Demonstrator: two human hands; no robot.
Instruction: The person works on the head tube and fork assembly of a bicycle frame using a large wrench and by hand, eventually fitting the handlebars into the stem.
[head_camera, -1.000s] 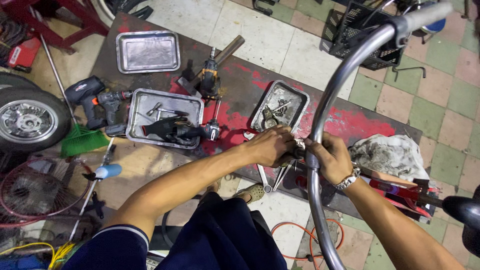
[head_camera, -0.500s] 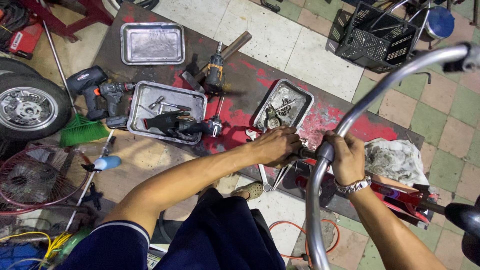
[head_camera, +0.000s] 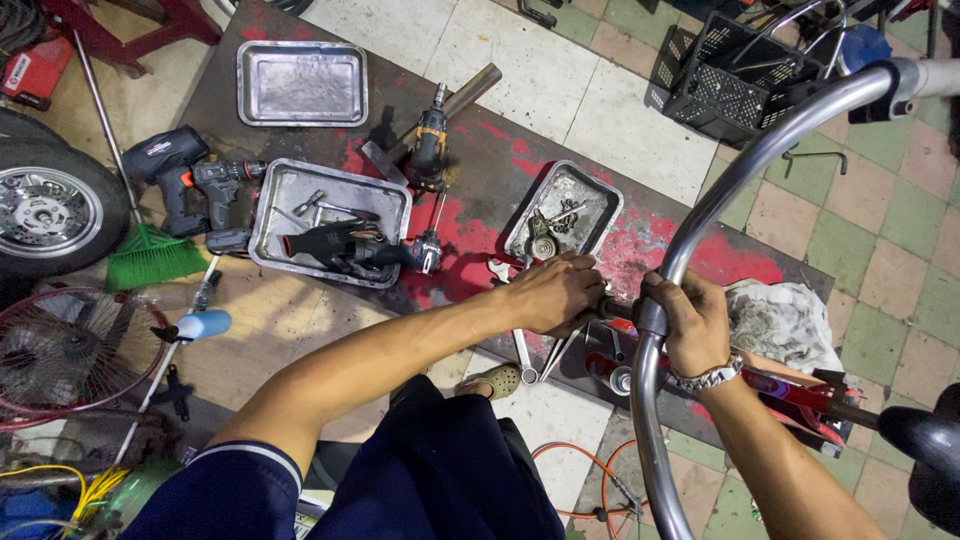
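Now, pinching a small fastener, half hidden, with the left hand (head_camera: 555, 292) at the clamp point on the curved chrome bar (head_camera: 700, 215); gripping that bar, fingers wrapped tight, with the right hand (head_camera: 690, 322) just beside. Seemingly mid-fitting; next, calling for steady holding while turning.

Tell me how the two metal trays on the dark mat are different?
The far tray is bare, while the near tray holds a black glove and small metal tools. The far tray lies apart from other things; the near tray has a power tool resting over its right edge. Both are shiny, rectangular, and out of reach of the left hand and right hand.
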